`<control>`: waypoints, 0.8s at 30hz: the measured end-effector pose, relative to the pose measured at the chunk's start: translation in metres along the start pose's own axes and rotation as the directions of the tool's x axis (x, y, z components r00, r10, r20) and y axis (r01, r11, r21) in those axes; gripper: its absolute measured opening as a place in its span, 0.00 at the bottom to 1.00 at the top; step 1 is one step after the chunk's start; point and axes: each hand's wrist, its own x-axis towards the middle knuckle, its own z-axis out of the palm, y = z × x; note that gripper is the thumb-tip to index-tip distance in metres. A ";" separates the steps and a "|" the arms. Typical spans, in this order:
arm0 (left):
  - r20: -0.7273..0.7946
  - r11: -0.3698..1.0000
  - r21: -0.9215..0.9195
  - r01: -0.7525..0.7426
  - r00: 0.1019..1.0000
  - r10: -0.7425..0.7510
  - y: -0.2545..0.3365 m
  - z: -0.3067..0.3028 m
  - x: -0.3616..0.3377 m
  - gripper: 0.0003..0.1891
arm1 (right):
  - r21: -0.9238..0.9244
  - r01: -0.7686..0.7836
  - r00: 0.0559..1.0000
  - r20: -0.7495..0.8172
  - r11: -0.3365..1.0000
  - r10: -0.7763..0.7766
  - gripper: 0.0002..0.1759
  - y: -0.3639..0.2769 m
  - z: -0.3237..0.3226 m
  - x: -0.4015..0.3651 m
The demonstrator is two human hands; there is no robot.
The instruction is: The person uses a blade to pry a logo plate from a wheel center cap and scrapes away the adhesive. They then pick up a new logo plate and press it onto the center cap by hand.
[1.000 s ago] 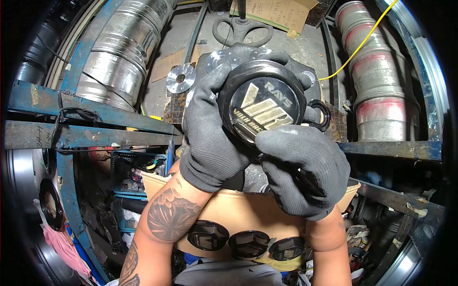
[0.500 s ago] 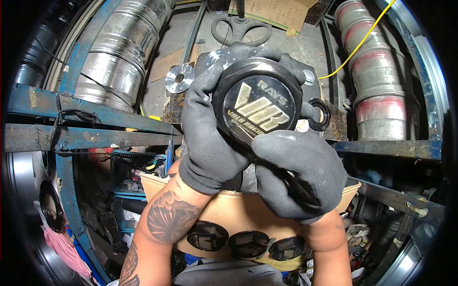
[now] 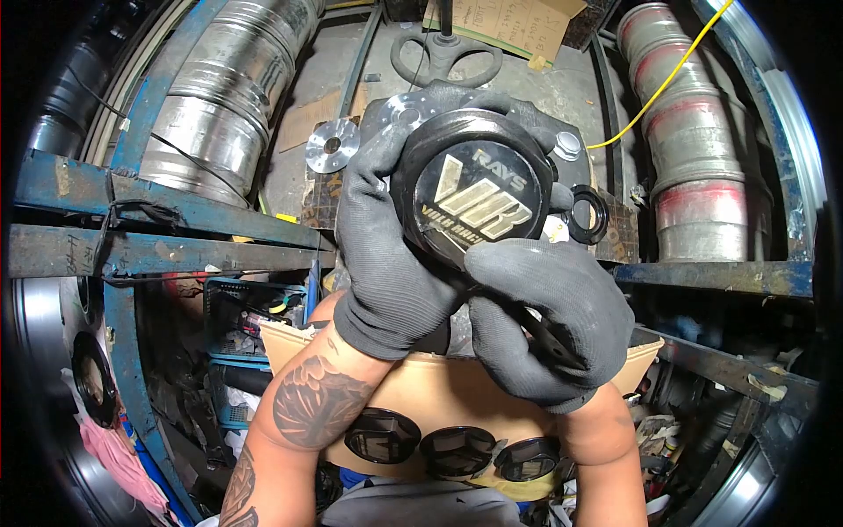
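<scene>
A black wheel center cap (image 3: 474,189) with RAYS and VR lettering is held up in front of me, face toward the camera. My left hand (image 3: 386,237), in a grey glove, wraps round its left side and far edge. At the cap's lower rim, my gloved right hand (image 3: 553,307) is closed with its fingertips pressed near the lettering. A dark, narrow shape shows in the fold of that hand, too shaded to name. Below my wrists, three more black caps, among them a middle cap (image 3: 457,451), lie by an open cardboard box (image 3: 404,386).
Metal wheel barrels are stacked at left (image 3: 206,123) and right (image 3: 694,149), beside blue steel frames (image 3: 176,250). Ahead lie a silver disc (image 3: 333,146), a black ring (image 3: 588,214) and a cardboard sheet (image 3: 509,31). A yellow cable (image 3: 659,88) runs at right; blue baskets (image 3: 255,316) stand at left.
The cap and both hands have shifted very slightly in view. My grip looks the same, and the right fingertips stay at the cap's lower rim.
</scene>
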 end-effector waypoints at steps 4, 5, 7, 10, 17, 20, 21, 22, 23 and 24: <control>0.012 0.966 0.219 -0.133 0.991 0.134 -0.003 -0.003 -0.003 0.22 | -0.024 -0.007 0.999 0.045 1.000 0.008 0.17 -0.003 -0.001 0.000; 0.011 0.978 0.185 -0.099 0.995 0.099 -0.002 -0.001 -0.003 0.23 | -0.025 -0.010 0.998 0.060 1.000 0.012 0.18 -0.005 -0.002 0.000; 0.015 0.993 0.116 -0.029 1.000 0.027 0.001 0.006 -0.003 0.26 | -0.020 -0.004 0.996 0.090 1.000 0.006 0.18 -0.007 -0.002 0.001; 0.009 0.999 -0.011 0.052 0.999 -0.052 0.003 0.009 -0.002 0.31 | -0.035 0.053 0.992 0.113 0.998 -0.049 0.19 -0.004 0.002 0.003; -0.061 0.999 0.005 0.052 0.997 -0.051 0.002 0.009 0.000 0.31 | -0.060 0.061 0.976 0.212 0.996 -0.047 0.21 -0.003 0.001 0.003; 0.040 0.987 -0.046 0.152 0.988 -0.150 0.004 0.002 -0.002 0.37 | -0.126 0.068 0.961 0.275 0.990 -0.031 0.22 -0.005 -0.001 0.006; 0.030 0.987 -0.049 0.151 0.988 -0.149 0.004 0.002 -0.002 0.37 | -0.142 0.054 0.958 0.286 0.988 -0.012 0.21 -0.006 -0.001 0.006; 0.019 0.987 -0.052 0.149 0.989 -0.148 0.004 0.003 -0.002 0.37 | -0.135 0.040 0.959 0.285 0.990 0.000 0.21 -0.006 0.000 0.006; 0.007 0.987 -0.059 0.148 0.989 -0.148 0.004 0.004 -0.003 0.37 | -0.127 0.025 0.959 0.283 0.992 0.013 0.21 -0.006 0.001 0.005; 0.017 0.986 -0.060 0.157 0.988 -0.156 0.004 0.005 -0.003 0.37 | -0.101 0.007 0.962 0.272 0.995 0.020 0.21 -0.004 0.001 0.004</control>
